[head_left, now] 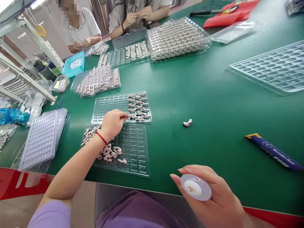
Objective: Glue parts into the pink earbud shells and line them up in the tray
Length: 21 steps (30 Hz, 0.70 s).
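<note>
earphone pieces (pixel 143 104) fill only one end of the tray (pixel 111 106); a loose pile (pixel 108 152) is left. your left hand (pixel 113 125) pinches narrowly there, hold unclear; your right hand (pixel 220 196) grips a bottle (pixel 197 187).

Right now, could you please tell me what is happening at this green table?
The left hand has its fingers at the rows of small earbud-like pieces in a partly filled clear tray. The right hand holds a round whitish object. Loose pieces lie on a nearer tray, and a single piece on the table. Across it, one person and another person work by hand.
</note>
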Motion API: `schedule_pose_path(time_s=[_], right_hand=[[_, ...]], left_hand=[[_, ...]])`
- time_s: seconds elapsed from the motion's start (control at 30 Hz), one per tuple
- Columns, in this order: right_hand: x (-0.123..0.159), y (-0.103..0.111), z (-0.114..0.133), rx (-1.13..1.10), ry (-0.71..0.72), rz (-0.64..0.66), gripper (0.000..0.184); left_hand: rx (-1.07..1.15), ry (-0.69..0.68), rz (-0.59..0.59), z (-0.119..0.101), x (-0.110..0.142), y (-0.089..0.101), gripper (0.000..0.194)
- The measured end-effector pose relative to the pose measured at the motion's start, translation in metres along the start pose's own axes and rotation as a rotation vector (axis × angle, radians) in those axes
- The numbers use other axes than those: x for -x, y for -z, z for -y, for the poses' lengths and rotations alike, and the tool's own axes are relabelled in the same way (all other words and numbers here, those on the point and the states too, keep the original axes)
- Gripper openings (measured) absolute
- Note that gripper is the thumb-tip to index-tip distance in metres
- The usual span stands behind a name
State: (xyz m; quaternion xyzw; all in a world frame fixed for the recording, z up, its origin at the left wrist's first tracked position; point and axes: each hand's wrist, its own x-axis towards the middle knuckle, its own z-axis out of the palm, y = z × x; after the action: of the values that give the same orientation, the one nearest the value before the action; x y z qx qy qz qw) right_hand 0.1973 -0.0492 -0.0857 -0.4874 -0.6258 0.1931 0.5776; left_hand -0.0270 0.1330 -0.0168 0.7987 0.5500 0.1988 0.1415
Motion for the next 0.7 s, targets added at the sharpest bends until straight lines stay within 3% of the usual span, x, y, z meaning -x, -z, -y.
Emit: schedule_pose_path(time_s=[0.4, 0.57, 0.7], right_hand=[[0.0, 0.002, 0.0, -0.02, 0.005, 0.003, 0.037], [0.001, 0.002, 0.002, -0.004, -0.053, 0.002, 0.032], [0.0, 0.002, 0.005, 0.03, -0.111, -0.003, 0.026]], left_hand=[[-0.069, 0.015, 0.131, 0.004, -0.007, -0.002, 0.017], [-0.048, 0.033, 0.196, -0.008, 0.015, 0.021, 0.012], [-0.125, 0.008, 0.431, -0.018, 0.047, 0.044, 0.01]])
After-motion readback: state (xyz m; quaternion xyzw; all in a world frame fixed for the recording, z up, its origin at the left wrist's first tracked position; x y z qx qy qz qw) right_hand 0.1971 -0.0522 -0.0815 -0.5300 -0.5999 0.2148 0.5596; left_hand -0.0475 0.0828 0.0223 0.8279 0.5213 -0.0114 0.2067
